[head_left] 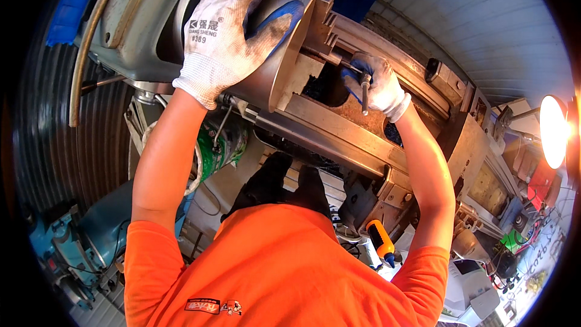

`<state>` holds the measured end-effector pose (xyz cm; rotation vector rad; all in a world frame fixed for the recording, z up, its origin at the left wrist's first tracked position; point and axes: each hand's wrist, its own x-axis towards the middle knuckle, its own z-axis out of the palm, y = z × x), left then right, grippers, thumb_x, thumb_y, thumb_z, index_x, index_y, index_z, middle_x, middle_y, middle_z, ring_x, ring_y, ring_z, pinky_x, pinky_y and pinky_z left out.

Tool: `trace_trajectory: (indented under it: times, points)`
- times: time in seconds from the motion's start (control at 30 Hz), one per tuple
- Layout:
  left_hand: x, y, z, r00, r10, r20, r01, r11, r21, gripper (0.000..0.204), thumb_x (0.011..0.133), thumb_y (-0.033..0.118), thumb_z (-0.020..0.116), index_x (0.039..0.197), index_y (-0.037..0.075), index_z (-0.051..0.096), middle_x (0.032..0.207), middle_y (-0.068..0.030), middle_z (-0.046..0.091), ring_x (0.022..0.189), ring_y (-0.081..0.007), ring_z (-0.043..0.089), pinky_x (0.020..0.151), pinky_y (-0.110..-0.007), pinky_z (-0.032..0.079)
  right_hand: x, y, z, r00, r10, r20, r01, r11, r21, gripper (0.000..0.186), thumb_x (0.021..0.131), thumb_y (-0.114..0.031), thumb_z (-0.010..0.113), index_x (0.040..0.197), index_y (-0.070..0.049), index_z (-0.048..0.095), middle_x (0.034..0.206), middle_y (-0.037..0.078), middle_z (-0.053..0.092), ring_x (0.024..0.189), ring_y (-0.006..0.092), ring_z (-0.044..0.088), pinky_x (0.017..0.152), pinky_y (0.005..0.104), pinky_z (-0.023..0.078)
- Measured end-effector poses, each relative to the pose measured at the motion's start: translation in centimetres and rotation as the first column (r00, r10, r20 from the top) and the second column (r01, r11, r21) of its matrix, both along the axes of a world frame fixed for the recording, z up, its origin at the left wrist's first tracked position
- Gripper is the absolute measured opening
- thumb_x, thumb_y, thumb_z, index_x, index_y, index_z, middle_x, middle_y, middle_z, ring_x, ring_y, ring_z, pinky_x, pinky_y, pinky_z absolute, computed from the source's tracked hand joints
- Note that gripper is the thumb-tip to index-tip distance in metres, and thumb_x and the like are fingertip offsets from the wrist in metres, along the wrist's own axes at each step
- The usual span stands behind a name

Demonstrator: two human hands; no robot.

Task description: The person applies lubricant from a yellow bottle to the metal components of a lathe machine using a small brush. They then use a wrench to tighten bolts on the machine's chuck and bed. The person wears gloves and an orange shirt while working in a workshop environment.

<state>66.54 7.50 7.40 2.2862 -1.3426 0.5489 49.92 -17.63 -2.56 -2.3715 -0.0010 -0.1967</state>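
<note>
In a white knit glove with blue coating, my left hand (227, 27) lies spread over the large round metal chuck (275, 69) of a lathe. Its fingers are apart and rest on the chuck's curved side. My right hand (376, 82), gloved the same way, is closed around a T-shaped metal wrench (365, 92). The wrench's crossbar sticks out toward me below the fingers, and its shaft points left toward the stepped chuck jaws (322, 30). Whether the shaft's tip touches anything in the jaws I cannot tell.
Lathe bed rails (345, 130) run beneath my right hand, with dark chips in the gap. The carriage (469, 148) stands to the right. A lit lamp (555, 132) is at far right. An orange bottle (380, 239) sits near my right elbow, a green bucket (221, 145) below the headstock.
</note>
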Motion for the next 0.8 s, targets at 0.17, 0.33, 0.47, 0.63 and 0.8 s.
trace_trajectory:
  times: [0.17, 0.33, 0.47, 0.63, 0.8]
  points:
    - [-1.1, -1.2, 2.3, 0.995, -0.094, -0.044, 0.090, 0.992, -0.084, 0.053, 0.084, 0.032, 0.067, 0.129, 0.005, 0.063, 0.130, -0.0242, 0.060, 0.116, -0.0451, 0.059, 0.101, -0.050, 0.046, -0.2, -0.7, -1.9, 1.000, -0.028, 0.003, 0.027, 0.989, 0.146, 0.036, 0.078, -0.030, 0.074, 0.100, -0.002, 0.070, 0.074, 0.015, 0.067, 0.065, 0.0335, 0.063, 0.064, 0.0394, 0.053]
    - [-0.9, -1.2, 1.9, 0.994, -0.100, -0.052, 0.094, 0.991, -0.097, 0.053, 0.086, 0.034, 0.067, 0.131, 0.008, 0.062, 0.133, -0.0230, 0.060, 0.119, -0.0434, 0.058, 0.103, -0.049, 0.045, 0.4, -3.1, -2.8, 0.882, 0.366, 0.297, -0.326, 0.929, -0.176, 0.042, 0.082, -0.034, 0.077, 0.109, -0.003, 0.071, 0.076, 0.011, 0.067, 0.064, 0.0265, 0.064, 0.060, 0.0357, 0.053]
    - [-1.1, -1.3, 2.1, 0.991, -0.123, -0.045, 0.114, 0.981, -0.154, 0.046, 0.085, 0.026, 0.067, 0.126, 0.004, 0.065, 0.129, -0.0237, 0.061, 0.113, -0.0430, 0.061, 0.098, -0.048, 0.049, -0.4, -2.9, -0.4, 0.916, 0.392, -0.088, -0.385, 0.918, 0.092, 0.029, 0.087, -0.010, 0.075, 0.114, -0.002, 0.070, 0.095, 0.013, 0.067, 0.081, 0.0255, 0.066, 0.074, 0.0319, 0.055]
    - [-1.1, -1.1, 2.3, 0.993, -0.110, -0.054, 0.101, 0.985, -0.138, 0.046, 0.087, 0.026, 0.067, 0.126, 0.003, 0.064, 0.129, -0.0243, 0.061, 0.115, -0.0435, 0.061, 0.099, -0.048, 0.049, -2.2, 0.2, 0.9, 0.962, -0.201, -0.183, 0.249, 0.925, 0.288, 0.051, 0.082, -0.037, 0.083, 0.118, -0.005, 0.066, 0.083, 0.008, 0.067, 0.067, 0.0214, 0.065, 0.066, 0.0326, 0.055]
    - [-0.5, -0.8, 1.4, 0.994, -0.106, -0.040, 0.099, 0.983, -0.154, 0.046, 0.086, 0.026, 0.067, 0.126, 0.004, 0.065, 0.130, -0.0243, 0.061, 0.115, -0.0443, 0.060, 0.100, -0.048, 0.048, -4.3, 0.4, -1.4, 0.957, -0.224, 0.187, 0.192, 0.966, 0.175, 0.037, 0.094, -0.023, 0.067, 0.125, -0.003, 0.062, 0.083, 0.013, 0.071, 0.076, 0.0239, 0.071, 0.073, 0.0344, 0.056]
